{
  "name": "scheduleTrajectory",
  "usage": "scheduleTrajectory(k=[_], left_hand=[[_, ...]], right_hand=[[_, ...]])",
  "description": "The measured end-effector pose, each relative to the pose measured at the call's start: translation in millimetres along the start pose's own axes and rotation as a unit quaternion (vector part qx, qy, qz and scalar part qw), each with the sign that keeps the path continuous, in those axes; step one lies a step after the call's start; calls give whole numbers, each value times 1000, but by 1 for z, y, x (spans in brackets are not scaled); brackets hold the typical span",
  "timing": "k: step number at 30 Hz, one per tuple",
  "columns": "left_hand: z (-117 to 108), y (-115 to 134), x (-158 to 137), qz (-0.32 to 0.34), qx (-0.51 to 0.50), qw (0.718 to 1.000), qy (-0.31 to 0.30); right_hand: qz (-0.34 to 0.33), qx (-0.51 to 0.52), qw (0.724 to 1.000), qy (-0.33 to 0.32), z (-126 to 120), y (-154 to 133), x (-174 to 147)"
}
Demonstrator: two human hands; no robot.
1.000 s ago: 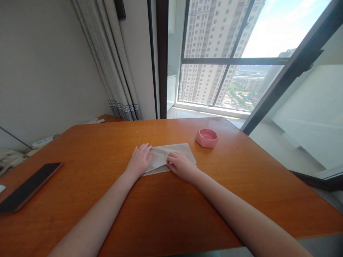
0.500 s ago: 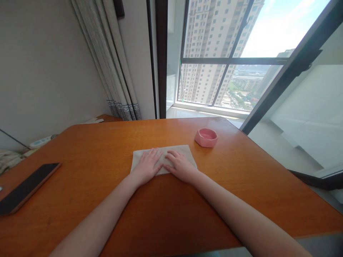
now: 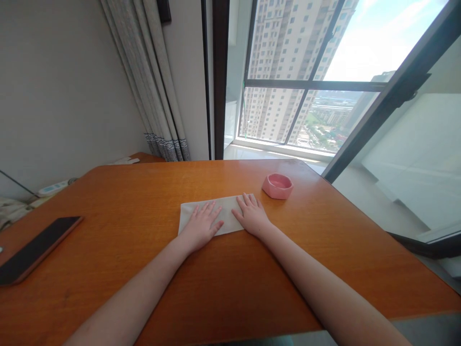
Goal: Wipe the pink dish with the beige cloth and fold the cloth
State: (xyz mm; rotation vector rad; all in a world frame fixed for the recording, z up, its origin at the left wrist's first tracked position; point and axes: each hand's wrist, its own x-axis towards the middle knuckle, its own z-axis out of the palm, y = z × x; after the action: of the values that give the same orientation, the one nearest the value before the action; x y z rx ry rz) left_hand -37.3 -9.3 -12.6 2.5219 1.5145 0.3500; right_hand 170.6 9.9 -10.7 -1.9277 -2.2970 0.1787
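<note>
Head view: left hand (image 3: 201, 228), right hand (image 3: 252, 216) splayed flat, gripping nothing, partly hiding cloth (image 3: 227, 211); black slab (image 3: 39, 249) cropped at left edge.

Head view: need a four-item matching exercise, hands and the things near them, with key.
Column 1
1. cloth
2. bowl
3. left hand
4. right hand

Column 2
A. palm down, fingers spread, on the right part of the pale fabric
B. pink, angular-sided
C. palm down, fingers spread, on the left part of the pale fabric
D. pale, lying flat on the table

Pairs: 1-D, 2-B, 3-C, 4-A
</note>
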Motion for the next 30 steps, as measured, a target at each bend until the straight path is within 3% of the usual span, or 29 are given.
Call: scheduleTrajectory(k=[3,6,12,15,19,21,23,25,27,30], left_hand=[[-2,-15,4,-90,2,993,75],[-6,-33,8,-174,-8,980,93],[-16,-61,14,-225,-43,961,156],[-20,-65,13,-222,-142,957,122],[-20,-55,7,-146,-183,969,82],[-20,-49,6,-114,-194,970,97],[-21,-50,6,-125,-218,955,158],[-24,-60,8,-180,-246,921,244],[-28,-76,11,-256,-310,856,325],[-36,-93,13,-348,-460,688,441]], right_hand=[[19,1,1000,0,1,4,2],[62,-3,998,-3,2,9,4],[85,-3,996,-3,2,12,5],[85,0,996,-5,1,12,4],[96,8,995,4,0,12,4],[100,13,995,20,-1,12,4],[87,27,995,50,-2,11,4],[43,54,995,70,-4,9,4],[-26,81,995,58,-5,7,3],[-114,110,987,33,-6,2,-1]])
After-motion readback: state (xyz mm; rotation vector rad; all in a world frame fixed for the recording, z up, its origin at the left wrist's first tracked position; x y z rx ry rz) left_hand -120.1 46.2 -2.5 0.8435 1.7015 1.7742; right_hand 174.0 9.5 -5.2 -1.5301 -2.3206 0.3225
